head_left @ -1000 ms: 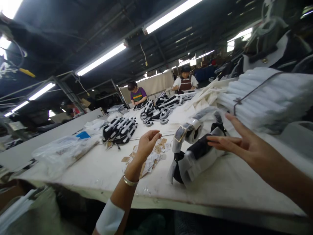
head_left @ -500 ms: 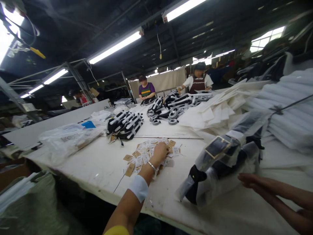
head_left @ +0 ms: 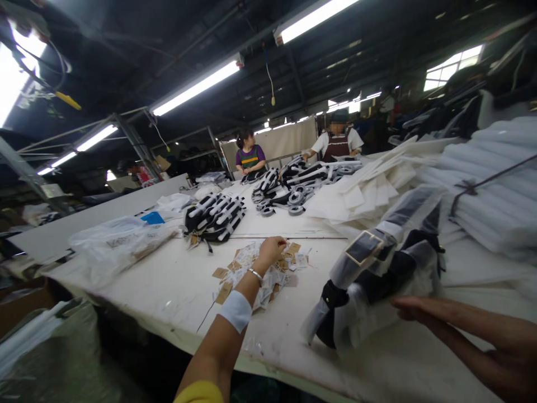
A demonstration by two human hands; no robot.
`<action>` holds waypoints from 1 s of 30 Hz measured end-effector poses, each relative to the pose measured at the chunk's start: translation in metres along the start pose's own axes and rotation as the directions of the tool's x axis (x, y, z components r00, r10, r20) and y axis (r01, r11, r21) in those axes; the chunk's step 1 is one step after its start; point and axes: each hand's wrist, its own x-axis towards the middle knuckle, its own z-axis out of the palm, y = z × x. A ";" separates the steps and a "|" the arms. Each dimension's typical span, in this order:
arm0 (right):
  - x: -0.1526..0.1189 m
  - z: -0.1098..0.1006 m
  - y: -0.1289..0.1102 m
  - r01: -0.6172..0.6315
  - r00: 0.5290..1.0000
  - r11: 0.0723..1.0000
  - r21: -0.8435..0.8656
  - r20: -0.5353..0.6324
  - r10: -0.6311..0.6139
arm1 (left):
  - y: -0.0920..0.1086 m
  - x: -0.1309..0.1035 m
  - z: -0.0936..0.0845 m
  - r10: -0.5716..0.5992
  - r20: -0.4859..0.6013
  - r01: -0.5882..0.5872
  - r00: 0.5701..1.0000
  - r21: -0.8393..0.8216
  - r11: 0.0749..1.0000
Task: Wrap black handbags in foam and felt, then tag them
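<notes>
Paper tags point(head_left: 241, 268) lay beneath the left grip point(head_left: 271, 251), just lowered to within reach of them; whether its curled fingers held one couldn't be told. Beyond the right grip point(head_left: 512, 341), its fingers drawn together, lay a wrapped bundle point(head_left: 384, 280), any hold unclear.

A single head-worn camera supplied the view. It was located above the near edge of the white table point(head_left: 176, 280) and faced forward and down, with coverage wide enough to include the ceiling lamp point(head_left: 197, 87) overhead. The axis was set obliquely; the near table edge dropped from left to right across the frame. The right hand point(head_left: 499, 341) lay close to the lens at lower right, cut by the frame border. The left hand point(head_left: 272, 249) stood farther out, near center. The person in purple point(head_left: 250, 158) marked the far range, where detail was perhaps softened by distance.
</notes>
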 end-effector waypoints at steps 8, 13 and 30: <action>-0.026 -0.008 0.020 0.075 0.992 0.995 -0.060 0.105 -0.068 | 0.006 0.005 0.025 -0.047 0.131 0.046 0.990 0.006 0.999; -0.027 -0.003 0.020 -0.004 0.990 1.000 0.001 0.140 0.004 | -0.001 0.005 0.030 -0.085 0.123 0.096 0.989 -0.084 0.992; 0.069 -0.029 -0.075 0.160 0.987 0.962 0.221 -0.058 -0.151 | 0.058 -0.032 -0.139 0.117 -0.213 -0.241 0.970 -0.793 0.560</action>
